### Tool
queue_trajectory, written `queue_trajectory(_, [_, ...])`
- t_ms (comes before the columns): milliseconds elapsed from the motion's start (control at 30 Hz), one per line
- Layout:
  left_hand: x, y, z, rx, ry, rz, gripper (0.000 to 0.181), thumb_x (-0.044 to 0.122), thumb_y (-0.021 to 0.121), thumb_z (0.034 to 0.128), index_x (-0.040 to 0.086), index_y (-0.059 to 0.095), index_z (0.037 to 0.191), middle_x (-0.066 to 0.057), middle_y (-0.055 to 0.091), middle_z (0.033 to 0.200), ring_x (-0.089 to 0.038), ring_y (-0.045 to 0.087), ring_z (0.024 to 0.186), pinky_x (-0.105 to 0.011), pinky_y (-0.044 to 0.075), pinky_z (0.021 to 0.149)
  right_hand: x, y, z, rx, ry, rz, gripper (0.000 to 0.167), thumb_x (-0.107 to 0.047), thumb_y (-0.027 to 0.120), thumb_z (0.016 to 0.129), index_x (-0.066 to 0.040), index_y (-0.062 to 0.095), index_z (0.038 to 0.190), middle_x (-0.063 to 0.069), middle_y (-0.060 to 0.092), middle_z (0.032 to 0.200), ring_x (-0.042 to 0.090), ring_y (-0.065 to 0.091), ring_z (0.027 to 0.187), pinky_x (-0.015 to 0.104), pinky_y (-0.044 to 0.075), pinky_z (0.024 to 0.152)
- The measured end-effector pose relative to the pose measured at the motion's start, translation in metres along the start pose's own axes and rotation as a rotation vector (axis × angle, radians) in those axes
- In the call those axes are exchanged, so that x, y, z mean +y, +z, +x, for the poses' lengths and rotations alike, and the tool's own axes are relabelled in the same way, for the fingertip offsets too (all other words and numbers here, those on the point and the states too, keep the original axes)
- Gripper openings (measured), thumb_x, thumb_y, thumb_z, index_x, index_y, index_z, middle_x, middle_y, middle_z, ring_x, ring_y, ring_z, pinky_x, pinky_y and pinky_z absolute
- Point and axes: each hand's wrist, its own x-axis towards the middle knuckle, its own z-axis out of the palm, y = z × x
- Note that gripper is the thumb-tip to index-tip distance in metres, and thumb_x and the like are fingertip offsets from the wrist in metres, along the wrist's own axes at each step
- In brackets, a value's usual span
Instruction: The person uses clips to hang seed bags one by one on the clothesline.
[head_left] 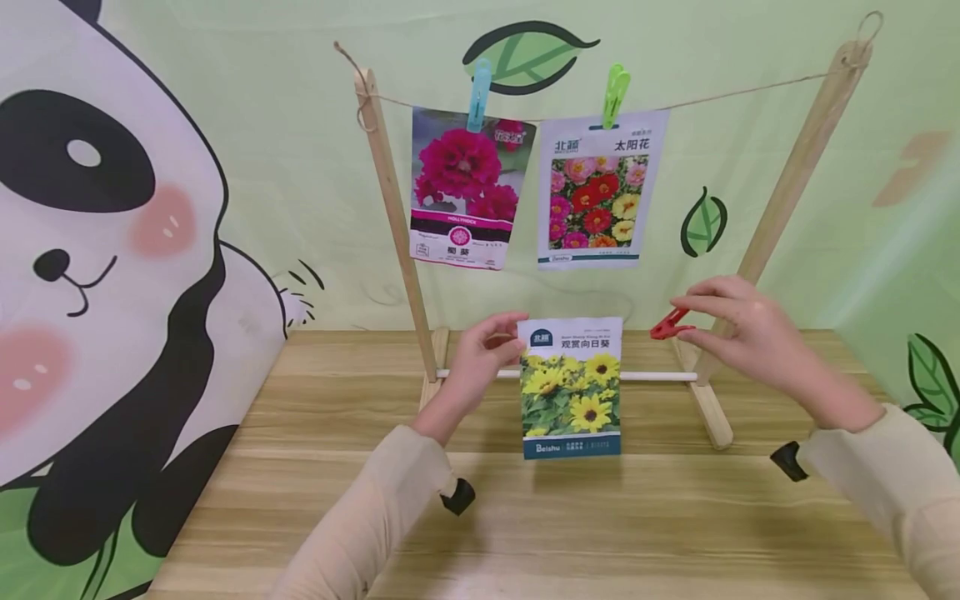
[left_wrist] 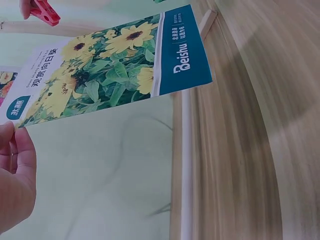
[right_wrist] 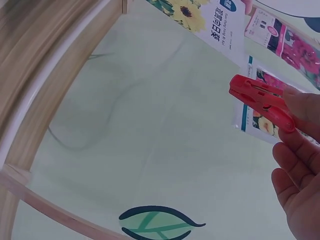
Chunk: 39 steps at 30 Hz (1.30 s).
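My left hand (head_left: 483, 354) pinches the upper left corner of a sunflower seed packet (head_left: 572, 400), which hangs upright above the table in the head view. In the left wrist view the same packet (left_wrist: 110, 65) stretches away from the thumb and fingers. To its right, my right hand (head_left: 746, 325) holds a red clothespin (head_left: 667, 325) between thumb and fingers. The right wrist view has the clothespin (right_wrist: 262, 102) apart from the packet. Behind, a hollyhock packet (head_left: 465, 192) hangs under a blue clothespin (head_left: 479, 96), and another flower packet (head_left: 597, 196) under a green clothespin (head_left: 616, 96).
A twine line (head_left: 750, 87) runs between two wooden posts (head_left: 393, 225) of a stand. A white rod (head_left: 656, 377) joins the posts low down, near the wooden tabletop (head_left: 600, 533). The backdrop (head_left: 300, 167) behind carries a panda and leaves.
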Motion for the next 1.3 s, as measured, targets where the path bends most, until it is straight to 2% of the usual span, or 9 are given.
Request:
queue_trajectory(333, [0.011,0.006,0.005,0.007,0.015,-0.018,0.032,0.002,0.056,0.0831,0.009,0.058,0.114,-0.005,0.05,0.095,-0.013,0.055,0.084,-0.027,0.051,0.074,0.001,-0.01,0.008,0.017,-0.002,-0.009,0.03,-0.004,0.074,0.066,0.001,0.066,0.094,0.012,0.06,0.092,0.021,0.05,0.085,0.01,0.037,0.069])
queue_trajectory(633, [0.016,0.009,0.008,0.019,0.045,-0.005,0.032,0.002,0.056,0.0833,0.01,0.058,0.114,-0.004,0.051,0.095,-0.013,0.056,0.087,-0.027,0.052,0.073,0.002,-0.018,0.015,0.017,-0.003,-0.026,0.034,0.003,0.074,0.061,0.003,0.065,0.094,0.012,0.059,0.092,0.016,0.049,0.084,0.01,0.037,0.058])
queue_trajectory(867, [0.019,0.012,0.012,0.022,0.056,-0.016,0.032,0.001,0.056,0.0829,0.009,0.058,0.114,-0.004,0.051,0.093,-0.013,0.056,0.087,-0.026,0.052,0.073,0.001,-0.023,0.021,0.013,0.01,-0.044,0.035,0.005,0.074,0.06,0.003,0.065,0.094,0.012,0.059,0.092,0.019,0.048,0.084,0.01,0.037,0.057])
queue_trajectory(1100, [0.021,0.015,0.017,0.041,0.072,-0.029,0.032,-0.001,0.057,0.0823,0.009,0.059,0.113,-0.003,0.051,0.092,-0.012,0.056,0.084,-0.032,0.052,0.075,0.001,-0.028,0.027,0.002,0.028,-0.053,0.033,0.004,0.074,0.061,0.004,0.065,0.094,0.013,0.058,0.092,0.02,0.047,0.083,0.008,0.037,0.055])
queue_trajectory(1300, [0.026,0.018,0.019,0.047,0.067,-0.04,0.033,-0.001,0.057,0.0817,0.01,0.059,0.113,-0.003,0.052,0.092,-0.013,0.056,0.086,-0.026,0.052,0.072,0.001,-0.033,0.035,0.013,0.014,-0.064,0.033,0.004,0.074,0.061,0.004,0.065,0.093,0.013,0.058,0.089,0.02,0.047,0.082,0.015,0.036,0.057])
